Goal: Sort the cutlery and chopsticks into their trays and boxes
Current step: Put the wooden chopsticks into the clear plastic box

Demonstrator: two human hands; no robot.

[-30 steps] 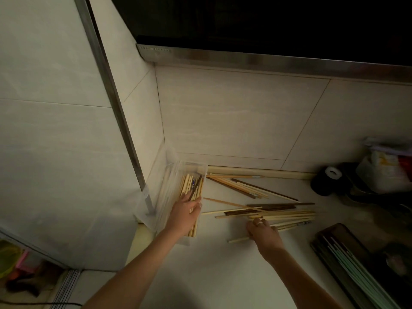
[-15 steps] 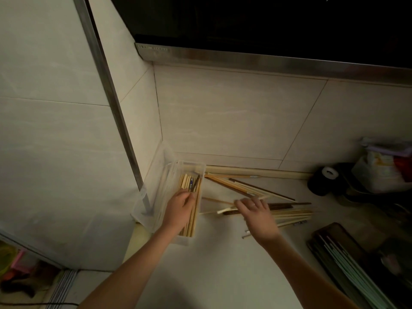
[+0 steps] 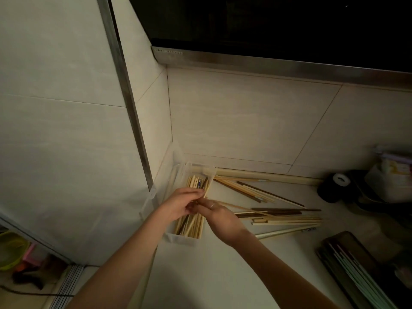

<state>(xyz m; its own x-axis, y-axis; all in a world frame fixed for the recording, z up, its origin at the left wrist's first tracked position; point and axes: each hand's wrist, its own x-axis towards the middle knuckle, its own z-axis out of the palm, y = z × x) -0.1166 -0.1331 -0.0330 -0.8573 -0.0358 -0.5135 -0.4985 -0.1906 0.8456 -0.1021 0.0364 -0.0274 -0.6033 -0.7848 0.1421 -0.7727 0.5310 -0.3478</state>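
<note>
A clear plastic box [image 3: 178, 238] stands in the counter's corner with several light wooden chopsticks lying lengthwise in it. Both my hands meet over the box. My left hand [image 3: 178, 204] has its fingers curled round a chopstick above the box. My right hand [image 3: 217, 216] pinches a thin light chopstick [image 3: 240, 207] whose far end sticks out to the right. To the right, a loose pile of light and dark chopsticks [image 3: 283, 216] lies on the counter. More chopsticks [image 3: 249, 189] lie behind it near the wall.
A dark tray [image 3: 334, 259] with pale green chopsticks sits at the lower right. A black roll with a white core [image 3: 334, 186] and a white bag [image 3: 392, 179] stand at the far right. Tiled walls close the corner, and the counter's edge drops off at the left.
My right hand has left the pile and moved left to the box, bringing a chopstick with it. My left hand has lifted slightly over the box to meet it.
</note>
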